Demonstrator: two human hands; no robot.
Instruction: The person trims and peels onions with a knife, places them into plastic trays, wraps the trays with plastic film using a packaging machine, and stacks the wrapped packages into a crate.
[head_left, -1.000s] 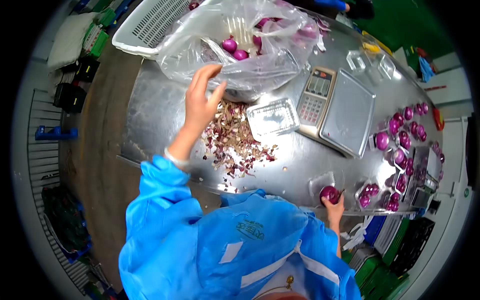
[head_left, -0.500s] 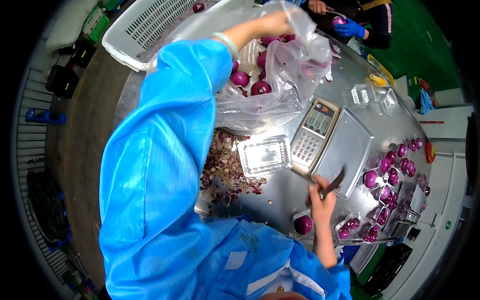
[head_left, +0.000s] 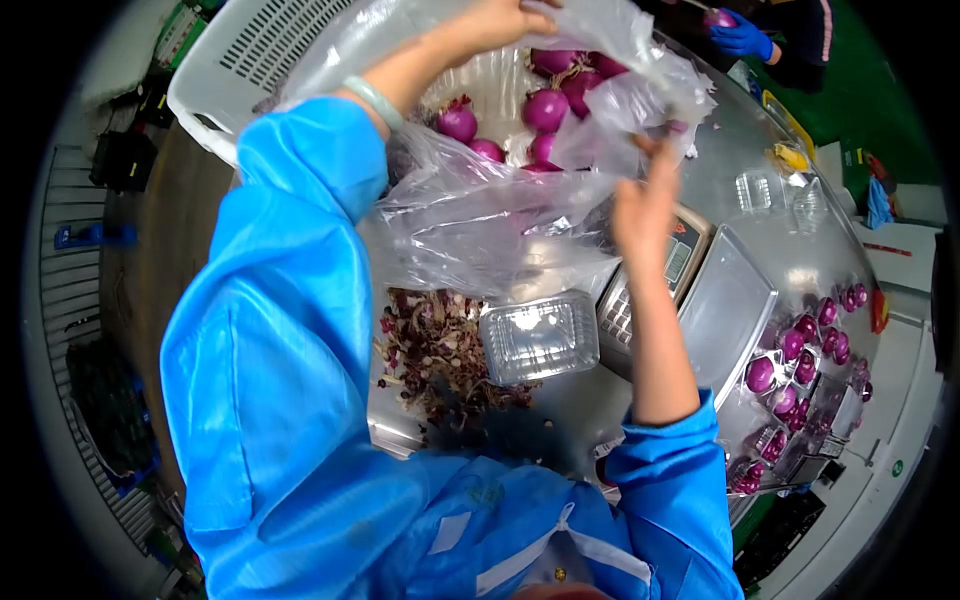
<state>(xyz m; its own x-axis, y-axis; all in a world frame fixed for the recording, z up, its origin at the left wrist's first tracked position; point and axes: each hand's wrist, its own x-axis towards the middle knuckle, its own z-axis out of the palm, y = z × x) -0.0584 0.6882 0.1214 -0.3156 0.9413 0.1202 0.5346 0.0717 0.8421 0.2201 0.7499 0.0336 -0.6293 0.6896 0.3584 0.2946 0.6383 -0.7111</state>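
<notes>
Clear bag [head_left: 450,225] containing purple onions [head_left: 545,110]; left hand [head_left: 495,25] at rim, right hand [head_left: 643,210] alongside, blurred; finger closure of both unclear

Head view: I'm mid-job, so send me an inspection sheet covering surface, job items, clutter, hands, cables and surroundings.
Surface: metal table, shiny, with reflections.
Job items: clear plastic bag holding red onions; clear tray beside the scale.
Clutter: loose onion skins left of the tray.
Left hand: at the bag's far rim; grip unclear.
Right hand: at the bag's right side in view; blurred, grip unclear.
Cables: nothing seen.
Surroundings: white crate at upper left; co-worker's blue-gloved hand at upper right.
</notes>
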